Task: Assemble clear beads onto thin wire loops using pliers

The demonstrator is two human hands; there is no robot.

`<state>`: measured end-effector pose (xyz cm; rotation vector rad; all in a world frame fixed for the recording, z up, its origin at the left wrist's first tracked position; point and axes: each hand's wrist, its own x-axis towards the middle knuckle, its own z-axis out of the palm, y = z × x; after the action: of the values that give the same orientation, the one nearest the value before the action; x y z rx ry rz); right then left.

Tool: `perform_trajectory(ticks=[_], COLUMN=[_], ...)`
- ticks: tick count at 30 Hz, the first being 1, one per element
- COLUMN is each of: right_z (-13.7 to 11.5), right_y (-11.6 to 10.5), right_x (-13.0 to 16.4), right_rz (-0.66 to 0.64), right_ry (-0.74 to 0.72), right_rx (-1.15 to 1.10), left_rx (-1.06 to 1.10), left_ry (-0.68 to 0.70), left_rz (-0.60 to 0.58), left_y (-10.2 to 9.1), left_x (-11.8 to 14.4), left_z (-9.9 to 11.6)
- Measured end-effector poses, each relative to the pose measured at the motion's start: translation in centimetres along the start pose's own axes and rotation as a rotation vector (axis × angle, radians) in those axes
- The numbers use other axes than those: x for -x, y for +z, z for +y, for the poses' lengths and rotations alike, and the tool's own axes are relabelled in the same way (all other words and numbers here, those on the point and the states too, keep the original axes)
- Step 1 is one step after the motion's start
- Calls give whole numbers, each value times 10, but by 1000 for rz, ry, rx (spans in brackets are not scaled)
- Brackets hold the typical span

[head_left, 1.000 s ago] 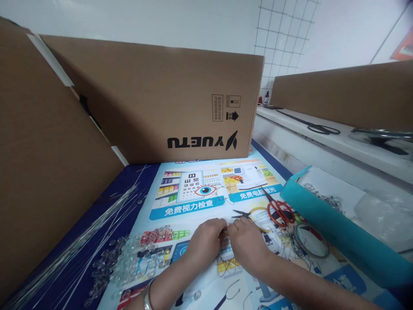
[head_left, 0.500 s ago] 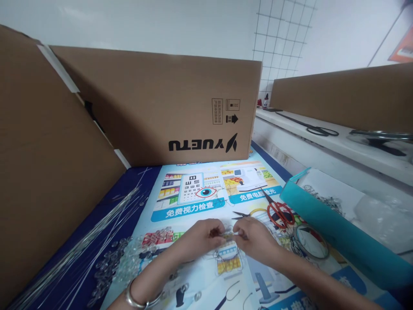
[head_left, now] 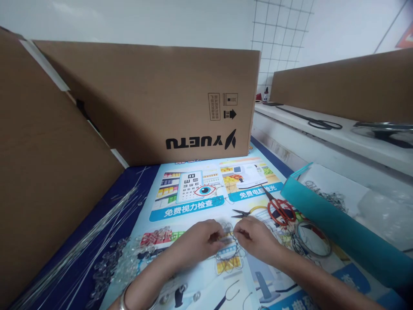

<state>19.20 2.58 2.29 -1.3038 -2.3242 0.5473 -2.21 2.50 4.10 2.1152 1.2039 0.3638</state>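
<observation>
White wall (head_left: 145, 19), perhaps tiled rightward.

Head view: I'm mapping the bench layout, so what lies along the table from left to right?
Thin wire rods → clear beads → left hand → right hand → red scissors → teal folder.

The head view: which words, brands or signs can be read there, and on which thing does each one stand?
"YUETU", printed upside down: on the cardboard box.
"免费视力检查": blue band on the poster, under the eye chart.
"免费电脑验光": blue band further right on the same poster.
Up arrows and framed handling marks on the box: their small text is too small to read.
Eye chart letters and other poster print: too small or blurred.
</observation>
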Motion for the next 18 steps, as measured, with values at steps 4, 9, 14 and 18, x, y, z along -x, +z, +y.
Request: perform_trajectory(ticks=[4, 9, 14, 18], right_z=[2, 3, 3, 2], right_y=[3, 6, 5, 6], right_x=[1, 1, 1, 2], right_rz=[4, 12, 17, 20], right_ry=[-22, -44, -52, -55], right_rx=[-5, -9, -11, -7], left_rx=[19, -135, -276, -308], left_ry=[-23, -18, -55, -82], left_rz=[-45, 52, 102, 120], left_y=[-3, 8, 25, 30], left_x=[0, 0, -3, -6], left_z=[0, 10, 15, 13])
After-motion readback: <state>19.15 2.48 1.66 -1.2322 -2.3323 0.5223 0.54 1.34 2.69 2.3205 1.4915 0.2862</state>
